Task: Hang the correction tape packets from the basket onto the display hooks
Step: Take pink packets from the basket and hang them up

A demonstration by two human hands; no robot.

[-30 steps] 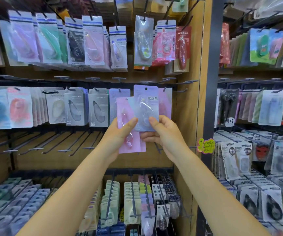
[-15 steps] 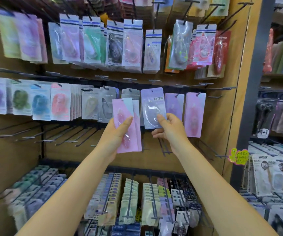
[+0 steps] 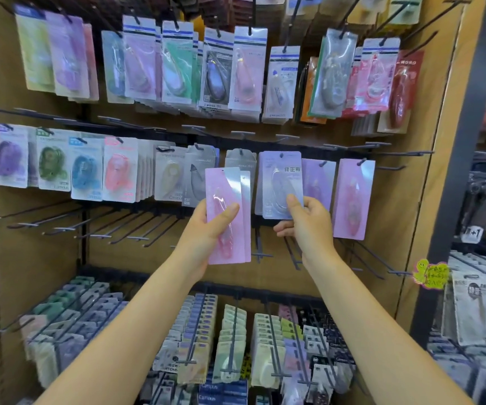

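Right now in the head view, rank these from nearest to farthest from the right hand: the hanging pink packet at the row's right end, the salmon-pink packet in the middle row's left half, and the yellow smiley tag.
From the right hand:
1. Hanging pink packet, just to its right.
2. Yellow smiley tag, lower right on the shelf edge.
3. Salmon-pink packet, far left in the middle row.

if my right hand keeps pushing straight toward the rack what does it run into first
Probably the lavender packets already hanging just behind and beside the pale blue packet that the right hand holds, then the wooden back panel. Depth is hard to judge from this one view.
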